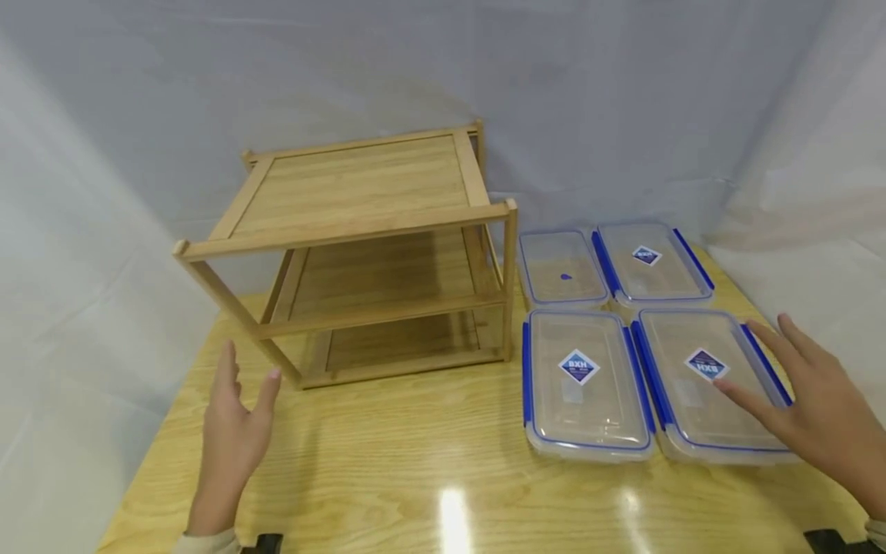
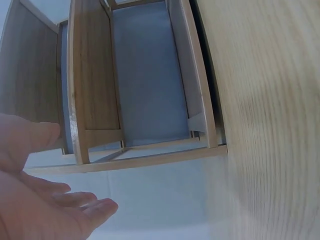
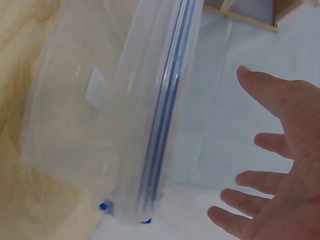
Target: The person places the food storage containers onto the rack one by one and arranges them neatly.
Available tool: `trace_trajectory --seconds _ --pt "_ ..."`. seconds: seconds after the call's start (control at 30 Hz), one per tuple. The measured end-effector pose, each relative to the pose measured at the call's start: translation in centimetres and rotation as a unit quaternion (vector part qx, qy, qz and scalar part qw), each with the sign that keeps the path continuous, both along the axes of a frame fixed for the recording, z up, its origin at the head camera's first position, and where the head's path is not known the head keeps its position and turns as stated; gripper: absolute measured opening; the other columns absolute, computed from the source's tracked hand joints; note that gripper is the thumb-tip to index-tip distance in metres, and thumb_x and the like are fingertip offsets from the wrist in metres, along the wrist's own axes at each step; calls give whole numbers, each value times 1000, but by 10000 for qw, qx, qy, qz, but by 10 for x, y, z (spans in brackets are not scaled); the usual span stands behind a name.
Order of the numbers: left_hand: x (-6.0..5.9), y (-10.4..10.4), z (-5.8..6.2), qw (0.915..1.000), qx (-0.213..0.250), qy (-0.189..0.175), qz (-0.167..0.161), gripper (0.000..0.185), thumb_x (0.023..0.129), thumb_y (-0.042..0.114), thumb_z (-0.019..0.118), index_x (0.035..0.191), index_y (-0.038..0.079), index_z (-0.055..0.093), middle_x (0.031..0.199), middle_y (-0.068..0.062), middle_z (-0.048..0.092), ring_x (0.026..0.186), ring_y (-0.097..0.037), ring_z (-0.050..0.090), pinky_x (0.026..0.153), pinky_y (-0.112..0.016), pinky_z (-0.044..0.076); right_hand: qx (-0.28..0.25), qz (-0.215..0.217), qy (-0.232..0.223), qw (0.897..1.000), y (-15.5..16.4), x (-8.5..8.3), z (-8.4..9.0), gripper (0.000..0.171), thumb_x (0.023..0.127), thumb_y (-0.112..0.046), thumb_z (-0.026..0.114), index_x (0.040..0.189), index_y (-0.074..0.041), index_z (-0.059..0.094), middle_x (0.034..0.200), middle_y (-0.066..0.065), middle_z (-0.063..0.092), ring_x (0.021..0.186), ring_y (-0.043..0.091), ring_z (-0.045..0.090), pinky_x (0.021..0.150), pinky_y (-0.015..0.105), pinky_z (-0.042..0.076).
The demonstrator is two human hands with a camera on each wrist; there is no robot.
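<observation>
A person's two hands are over a yellow wood tabletop (image 1: 415, 462). The right hand (image 1: 817, 408) is spread wide, its fingers (image 1: 744, 396) straight and loose, holding nothing. It is over the near right box (image 1: 713, 385), a clear plastic box with blue clips on its lid. One fingertip is right by the blue and white sticker on the lid, but I cannot tell if it really touches. In the right wrist view the same hand (image 3: 280, 170) is loose and flat beside the clear box (image 3: 115, 110), with a gap between them.

This box sits on the tabletop at the right side, in a group of four. The near left box (image 1: 584, 385) is just beside it. Behind them are the far left box (image 1: 561, 265) and the far right box (image 1: 654, 261). All four have their lids on.

The left hand (image 1: 231, 431) is held up on its edge with straight fingers, and it grasps nothing too. It is near the front left leg of a wooden shelf rack (image 1: 367, 246), not touching it. The rack stands on the tabletop, left of the boxes, and has three flat boards, one over the other. The left wrist view shows the loose left hand (image 2: 40, 190) close to the rack (image 2: 140, 100).

A pale cloth (image 1: 623, 100) hangs behind it all.
</observation>
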State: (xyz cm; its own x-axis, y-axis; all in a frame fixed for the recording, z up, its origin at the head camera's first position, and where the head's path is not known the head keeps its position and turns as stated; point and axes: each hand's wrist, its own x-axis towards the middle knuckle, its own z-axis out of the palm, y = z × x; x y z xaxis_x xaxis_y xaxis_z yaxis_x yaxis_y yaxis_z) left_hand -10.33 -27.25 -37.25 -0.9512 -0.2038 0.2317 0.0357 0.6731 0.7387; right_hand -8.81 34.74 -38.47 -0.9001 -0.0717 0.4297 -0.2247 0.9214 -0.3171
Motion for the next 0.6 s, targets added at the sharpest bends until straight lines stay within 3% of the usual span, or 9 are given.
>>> trace_trajectory --seconds 0.1,0.23,0.33,0.47,0.6 --pt "-6 -3 2 9995 296 -47 -37 81 108 34 50 163 8 -3 166 -22 4 148 -50 15 116 -63 23 -97 -105 -356 9993 9 -5 -5 91 86 -36 82 153 5 35 149 46 27 134 67 26 102 81 20" --pt "-13 -5 4 9988 491 -66 6 79 108 36 51 164 11 1 167 -17 10 150 -44 18 117 -60 25 -257 -1 -631 9977 24 -13 -11 90 86 -30 84 153 6 36 142 45 37 125 65 36 91 79 35" --pt "-17 -6 4 9985 555 -34 -28 77 108 37 50 164 12 4 166 -16 15 149 -43 23 116 -59 28 -396 -49 -1124 9929 33 -19 -13 90 87 -32 83 153 5 35 139 45 40 110 67 44 77 75 43" --pt "-21 -8 3 9974 708 -125 -91 77 107 40 49 164 11 5 165 -19 19 147 -43 28 115 -59 31 -662 -239 -1807 9810 41 -23 -15 92 91 -38 79 156 5 30 143 47 33 104 71 47 75 73 48" --pt "-27 -9 3 9952 945 -243 -85 74 107 42 48 163 10 12 163 -21 24 145 -43 32 113 -58 34 -813 -249 -1891 9783 49 -27 -22 95 90 -39 79 157 3 27 142 47 33 106 68 48 75 69 52"
